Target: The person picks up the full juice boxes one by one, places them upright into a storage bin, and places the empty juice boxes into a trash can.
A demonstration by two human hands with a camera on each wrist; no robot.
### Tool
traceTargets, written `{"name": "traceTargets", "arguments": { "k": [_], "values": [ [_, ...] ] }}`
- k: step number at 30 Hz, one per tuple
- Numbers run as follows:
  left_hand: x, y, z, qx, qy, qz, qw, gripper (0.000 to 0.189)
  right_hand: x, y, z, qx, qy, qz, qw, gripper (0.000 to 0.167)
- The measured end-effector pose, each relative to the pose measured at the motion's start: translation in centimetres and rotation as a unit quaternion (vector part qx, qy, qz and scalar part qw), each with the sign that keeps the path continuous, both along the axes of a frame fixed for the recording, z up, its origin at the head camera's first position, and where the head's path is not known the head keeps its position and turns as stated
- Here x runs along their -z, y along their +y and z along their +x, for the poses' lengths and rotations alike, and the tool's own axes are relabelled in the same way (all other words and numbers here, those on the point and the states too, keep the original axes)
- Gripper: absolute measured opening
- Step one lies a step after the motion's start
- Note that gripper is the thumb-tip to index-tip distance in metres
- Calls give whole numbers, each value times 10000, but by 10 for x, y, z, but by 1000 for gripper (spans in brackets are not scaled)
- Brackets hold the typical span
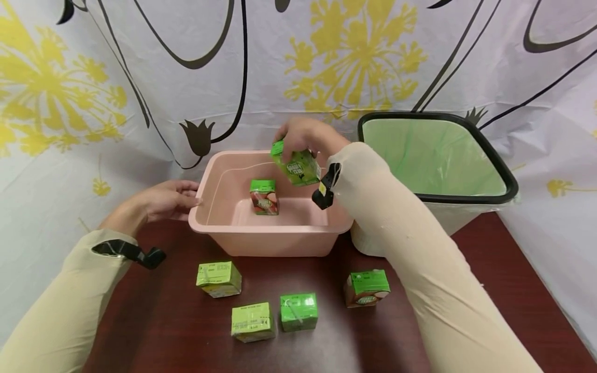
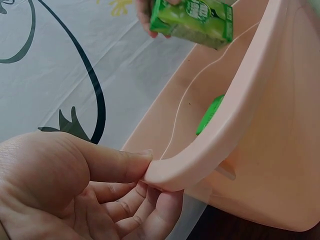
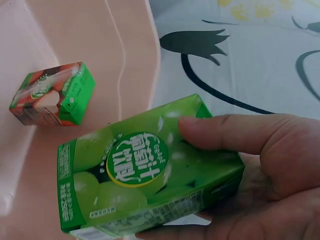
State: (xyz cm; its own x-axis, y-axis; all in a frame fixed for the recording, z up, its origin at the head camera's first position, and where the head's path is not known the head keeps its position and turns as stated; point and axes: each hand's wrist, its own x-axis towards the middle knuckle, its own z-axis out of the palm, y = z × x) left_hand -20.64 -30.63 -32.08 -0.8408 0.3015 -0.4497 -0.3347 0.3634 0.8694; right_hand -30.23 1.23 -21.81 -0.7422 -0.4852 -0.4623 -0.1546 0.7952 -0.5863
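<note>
A pink plastic basin point(image 1: 270, 241) stands on the table near the wall. My left hand point(image 1: 170, 201) pinches its left rim, thumb on top and fingers beneath, as the left wrist view shows. Above the basin's right half, my right hand point(image 1: 300, 137) holds a green grape juice box point(image 3: 135, 165), tilted, between thumb and fingers. Inside the basin a red and green juice box point(image 1: 264, 198) stands on the bottom, apart from the held one.
On the dark red table point(image 1: 168, 321) in front are two yellow-green juice boxes point(image 1: 219, 280), a green juice box point(image 1: 298, 312) and a brown and green juice box point(image 1: 367, 288). A black-rimmed bin point(image 1: 434, 155) with a clear green-tinted liner stands right of the basin.
</note>
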Motion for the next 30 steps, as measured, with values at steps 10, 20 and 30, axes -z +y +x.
{"name": "traceTargets", "arguments": {
  "k": [10, 20, 30],
  "values": [
    [1, -2, 0, -73, -14, -10, 10000, 62, 36, -11, -7, 90, 191, -6, 9998, 55],
    [1, -3, 0, -47, 35, -36, 10000, 62, 65, -7, -21, 540, 31, -237, 9983, 64],
    [2, 1, -2, -86, 22, -70, 9999, 61, 92, 13, -23, 145, -6, -906, 9958, 62]
  ]
}}
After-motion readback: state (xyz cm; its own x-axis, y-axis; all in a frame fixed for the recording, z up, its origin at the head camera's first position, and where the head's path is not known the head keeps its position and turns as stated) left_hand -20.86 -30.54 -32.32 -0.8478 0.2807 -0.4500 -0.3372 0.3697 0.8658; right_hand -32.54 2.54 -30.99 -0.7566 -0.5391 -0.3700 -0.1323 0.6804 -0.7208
